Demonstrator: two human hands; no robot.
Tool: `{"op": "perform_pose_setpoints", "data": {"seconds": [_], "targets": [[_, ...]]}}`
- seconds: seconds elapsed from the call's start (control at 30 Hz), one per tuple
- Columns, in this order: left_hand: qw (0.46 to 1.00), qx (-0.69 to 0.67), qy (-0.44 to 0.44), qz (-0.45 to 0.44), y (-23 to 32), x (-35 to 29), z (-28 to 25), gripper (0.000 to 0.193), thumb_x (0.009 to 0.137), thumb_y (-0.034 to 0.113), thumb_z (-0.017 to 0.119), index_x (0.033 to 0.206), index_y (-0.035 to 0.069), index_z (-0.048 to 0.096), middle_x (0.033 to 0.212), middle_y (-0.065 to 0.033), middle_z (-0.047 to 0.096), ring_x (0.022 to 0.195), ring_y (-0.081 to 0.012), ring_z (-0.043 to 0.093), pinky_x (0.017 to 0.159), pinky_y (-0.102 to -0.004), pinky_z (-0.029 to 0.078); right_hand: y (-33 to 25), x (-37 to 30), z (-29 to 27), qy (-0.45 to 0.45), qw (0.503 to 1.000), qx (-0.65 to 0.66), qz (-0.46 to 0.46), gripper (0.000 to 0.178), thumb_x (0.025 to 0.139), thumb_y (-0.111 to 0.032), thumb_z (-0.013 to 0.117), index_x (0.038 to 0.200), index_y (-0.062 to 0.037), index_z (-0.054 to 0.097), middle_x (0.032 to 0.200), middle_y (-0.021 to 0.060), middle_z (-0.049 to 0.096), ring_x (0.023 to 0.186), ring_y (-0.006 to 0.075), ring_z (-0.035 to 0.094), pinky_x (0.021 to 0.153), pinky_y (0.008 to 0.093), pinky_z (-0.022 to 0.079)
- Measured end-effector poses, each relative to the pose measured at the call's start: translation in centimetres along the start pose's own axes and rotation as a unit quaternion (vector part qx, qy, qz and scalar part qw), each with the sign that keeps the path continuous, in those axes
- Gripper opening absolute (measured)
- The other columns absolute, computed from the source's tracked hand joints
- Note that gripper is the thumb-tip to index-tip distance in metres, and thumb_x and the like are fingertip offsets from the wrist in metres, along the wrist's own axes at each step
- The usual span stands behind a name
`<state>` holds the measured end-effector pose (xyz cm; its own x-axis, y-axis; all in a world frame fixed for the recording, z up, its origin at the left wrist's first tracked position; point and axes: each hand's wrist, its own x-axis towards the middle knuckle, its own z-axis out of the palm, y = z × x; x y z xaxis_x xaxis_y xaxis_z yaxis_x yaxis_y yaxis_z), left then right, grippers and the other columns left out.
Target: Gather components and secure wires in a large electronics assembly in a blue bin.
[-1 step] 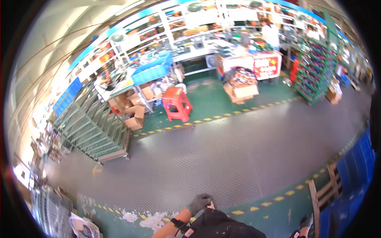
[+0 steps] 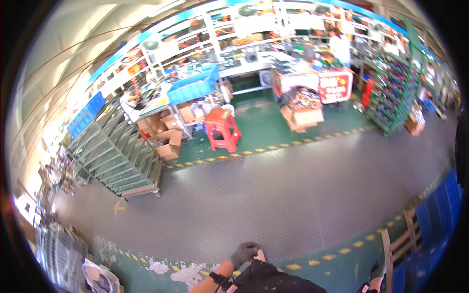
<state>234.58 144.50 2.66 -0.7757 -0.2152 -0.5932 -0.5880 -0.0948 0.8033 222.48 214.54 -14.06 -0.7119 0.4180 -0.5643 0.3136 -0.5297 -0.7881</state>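
My left hand [image 2: 245,254], in a dark grey glove and with a black band on the wrist, is held in front of my dark clothing [image 2: 278,279]. Its fingers are curled in, and a small pale patch shows at their tips; whether that is bare fingertip or a held thing is unclear. Far to the right, my right hand [image 2: 377,270], also in a dark glove, hangs low beside a wooden pallet [image 2: 387,254]. Its fingers are too small and dark to make out.
A wheeled green metal rack [image 2: 117,166] stands left across the patterned-metal walkway [image 2: 254,195]. Beyond are a red stool [image 2: 222,128], an open carton [image 2: 302,115], cluttered workbenches and a loaded green rack [image 2: 391,93]. Blue panels [image 2: 437,210] stand at right. Several people work at the back.
The whole view has shifted slightly, so the benches and stool sit a little lower and farther right. The left hand keeps its curled pose; the right remains low by the pallet.
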Motion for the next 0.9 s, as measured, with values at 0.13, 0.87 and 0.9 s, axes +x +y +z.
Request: {"op": "perform_pose_setpoints", "data": {"seconds": [0.13,0.87,0.9], "targets": [[0.990,-0.089,0.104,-0.018,-0.8,3.1,-11.7,0.024,0.092,0.020,0.062,0.110,0.003,0.065,0.079,-0.0056,0.066,0.061,-0.0102,0.057,0.055,-0.0255,0.048,2.4,1.0,25.4,-0.013,0.999,-0.022,0.021,0.027,0.091,-0.044,0.059,0.098,-0.0174,0.058,0.075,0.0018,0.057,0.053,0.0134,0.043,0.045,0.0283,0.037],[0.899,-0.186,0.395,-0.003,24.8,27.4,-52.3,0.032,0.094,0.030,0.060,0.115,0.005,0.064,0.083,-0.0025,0.064,0.068,-0.0073,0.055,0.060,-0.0241,0.047,19.2,14.3,116.6,-0.420,0.879,-0.228,-0.005,0.039,0.092,-0.036,0.059,0.123,-0.0130,0.059,0.100,-0.0007,0.061,0.071,0.0081,0.049,0.062,0.0194,0.040],[0.889,-0.195,0.414,-0.008,25.5,28.0,-53.4,0.032,0.094,0.030,0.060,0.114,0.005,0.064,0.083,-0.0024,0.064,0.067,-0.0073,0.054,0.060,-0.0240,0.047,21.1,10.2,122.1,-0.495,0.829,-0.255,-0.052,0.033,0.092,-0.034,0.057,0.117,-0.0122,0.060,0.092,-0.0012,0.058,0.068,0.0076,0.047,0.058,0.0205,0.038]]}}
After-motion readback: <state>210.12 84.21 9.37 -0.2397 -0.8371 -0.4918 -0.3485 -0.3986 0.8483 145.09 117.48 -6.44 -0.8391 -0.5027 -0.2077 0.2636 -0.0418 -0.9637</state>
